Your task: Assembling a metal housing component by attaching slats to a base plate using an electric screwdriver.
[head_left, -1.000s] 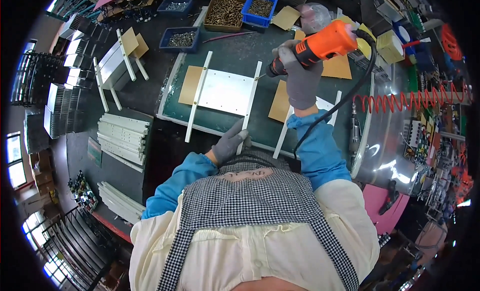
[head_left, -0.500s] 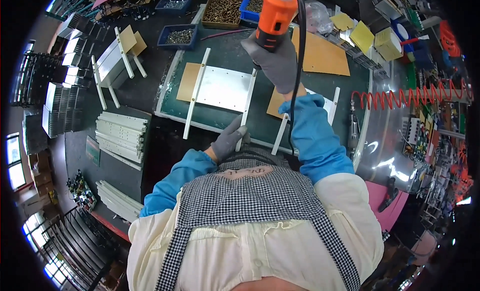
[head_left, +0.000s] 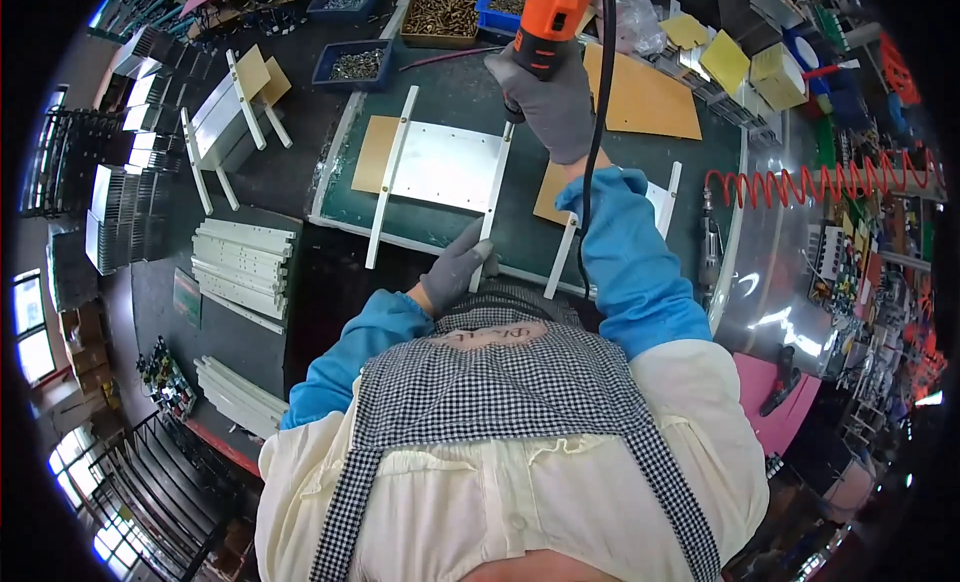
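Observation:
My right hand, in a grey glove, is wrapped round an orange power screwdriver. It holds the tool over the far end of a white strip; the hand hides the tool's tip. Gloved too, my left hand grips the near end of that strip at the table's front edge. The strip lies along the right side of a silvery metal panel. A second white strip crosses the panel's left side, with a tan board sticking out beyond it.
Under my right forearm lies a similar panel with white strips. A black cable hangs beside that arm. Bins of screws stand at the back. Stacked white strips and a strip-and-panel frame are at left. A red coiled hose stretches at right.
The whole view has shifted a little, so the bench sits slightly higher in the picture. Both hands keep their grips, and the screwdriver stays over the strip's far end.

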A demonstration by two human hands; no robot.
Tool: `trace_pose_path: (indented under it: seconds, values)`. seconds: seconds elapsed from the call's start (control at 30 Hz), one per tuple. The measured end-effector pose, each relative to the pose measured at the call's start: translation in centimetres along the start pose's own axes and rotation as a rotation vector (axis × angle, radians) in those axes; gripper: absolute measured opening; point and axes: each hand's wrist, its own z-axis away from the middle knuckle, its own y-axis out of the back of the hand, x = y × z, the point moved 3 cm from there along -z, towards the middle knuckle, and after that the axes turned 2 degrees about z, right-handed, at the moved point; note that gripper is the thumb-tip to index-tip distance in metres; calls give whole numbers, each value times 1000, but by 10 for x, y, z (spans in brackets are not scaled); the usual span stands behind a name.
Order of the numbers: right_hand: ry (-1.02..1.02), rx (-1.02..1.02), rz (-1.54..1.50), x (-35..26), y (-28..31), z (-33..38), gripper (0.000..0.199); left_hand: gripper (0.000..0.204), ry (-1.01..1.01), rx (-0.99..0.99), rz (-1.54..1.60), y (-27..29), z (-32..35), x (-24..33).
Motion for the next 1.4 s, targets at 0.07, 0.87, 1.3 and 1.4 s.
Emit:
trace_pose_path:
  seconds: [0.07,0.87,1.3,1.4]
  values:
    - [8,5,-7,0,1,0,20,54,-14,29,9,0,-1,0]
    - [107,-18,-537,-63,17,8,44,36,-451,131,-526,46,31,44]
    - [-38,56,-763,-51,11,67,55,32,-73,172,514,17,14,58]
    - [-58,125,-771,-43,17,70,54,30,-89,154,472,17,14,56]
